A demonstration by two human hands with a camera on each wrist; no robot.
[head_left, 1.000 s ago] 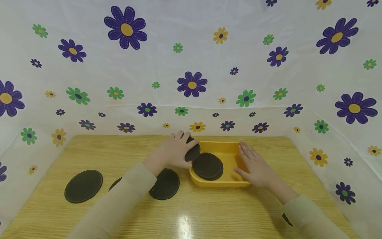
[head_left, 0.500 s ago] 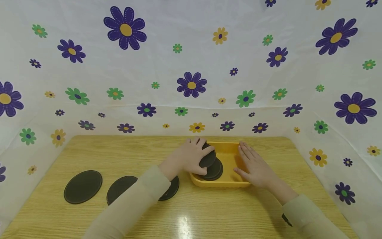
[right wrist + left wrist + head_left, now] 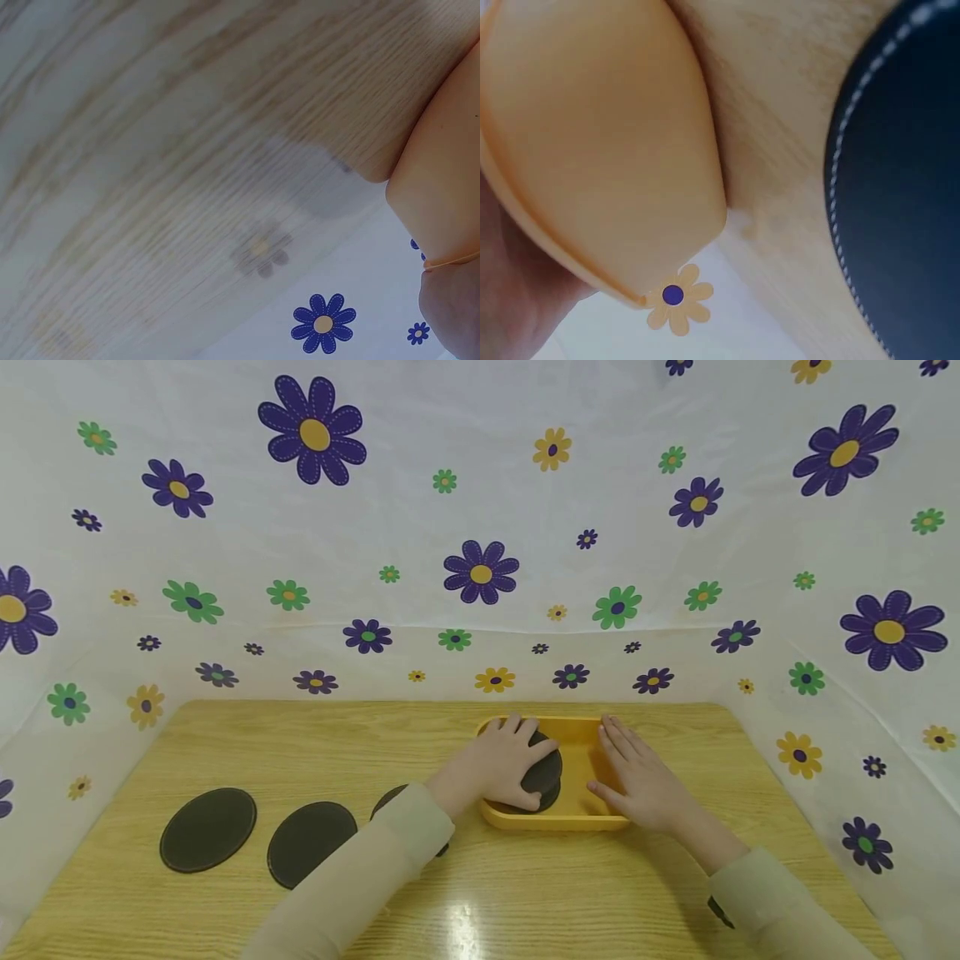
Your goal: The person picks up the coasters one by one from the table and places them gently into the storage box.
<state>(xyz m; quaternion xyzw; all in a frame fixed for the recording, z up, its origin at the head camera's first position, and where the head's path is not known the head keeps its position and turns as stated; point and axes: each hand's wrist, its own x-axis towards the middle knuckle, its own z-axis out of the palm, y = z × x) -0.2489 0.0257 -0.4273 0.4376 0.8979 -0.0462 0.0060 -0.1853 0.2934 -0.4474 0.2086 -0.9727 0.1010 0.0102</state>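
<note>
Inside the yellow tray [image 3: 558,822], at its left part, my left hand [image 3: 501,767] grips a round black coaster [image 3: 550,767] between thumb and fingers. Under it, the edge of another black coaster [image 3: 553,797] shows; the rest of that one is covered. My right hand [image 3: 643,781] rests on the tray's right rim with fingers straight and thumb reaching inside. In the left wrist view, the tray's outer wall [image 3: 615,142] hides most of the left hand [image 3: 517,289]. The right wrist view catches a bit of the right hand [image 3: 454,304] at the rim.
Left of the tray, three more black coasters lie on the wooden table [image 3: 322,743]: one far left [image 3: 208,829], one in the middle [image 3: 311,839], and one largely hidden by the left sleeve [image 3: 386,797]. A white flower-print cloth [image 3: 405,510] stands behind and at both sides.
My left hand has carried its coaster rightward over the tray's left rim and down onto the coasters inside. The left sleeve now uncovers the middle coaster. My right hand stays put.
</note>
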